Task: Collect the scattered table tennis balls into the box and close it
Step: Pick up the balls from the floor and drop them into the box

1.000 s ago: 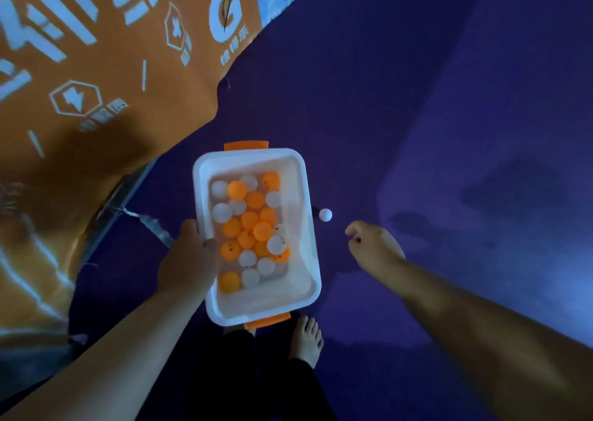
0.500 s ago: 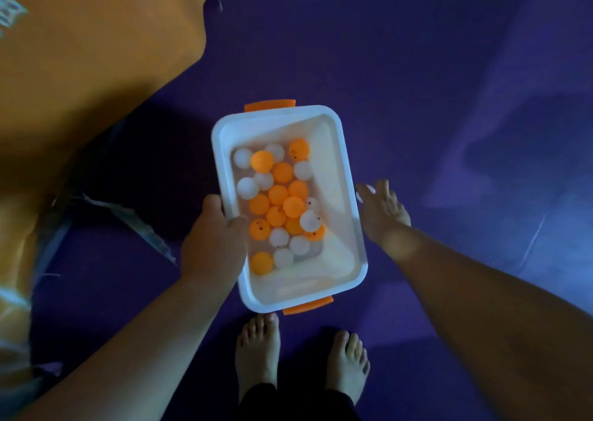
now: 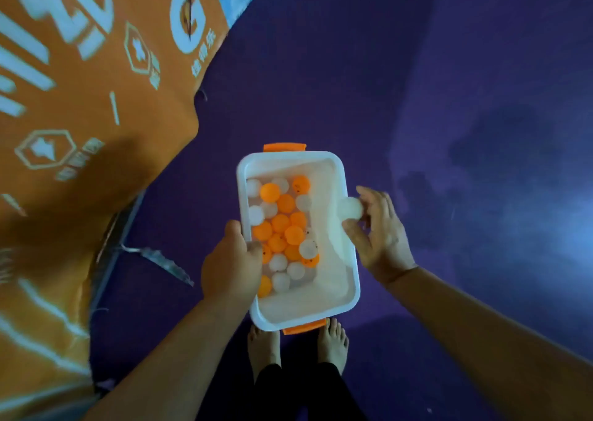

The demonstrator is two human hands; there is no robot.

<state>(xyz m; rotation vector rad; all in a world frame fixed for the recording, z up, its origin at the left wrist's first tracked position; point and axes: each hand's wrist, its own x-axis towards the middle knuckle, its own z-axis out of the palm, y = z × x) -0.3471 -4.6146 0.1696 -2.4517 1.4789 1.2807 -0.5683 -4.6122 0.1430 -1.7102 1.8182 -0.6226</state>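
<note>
- Over the right long rim of the box (image 3: 351, 279): white ball (image 3: 350, 208), pinched between thumb and fingertips of the right hand (image 3: 382, 237), other fingers loosely spread; poised for a drop inside, probably, rather than a toss.
- At the left long rim: left hand (image 3: 231, 263) gripping the wall, one digit hooked over into the box, the rest hidden; likely bracing the box level above the purple floor (image 3: 321, 67) to keep the load from rolling.
- Inside, banked toward the left wall: orange and white balls (image 3: 282, 225); right side bare, room for the newcomer.
- At both short ends: orange latches (image 3: 284, 147) unfastened; no lid in view, closing not yet begun.
- Beyond the left rim: orange banner (image 3: 96, 83); below the near end, bare feet (image 3: 263, 347).
</note>
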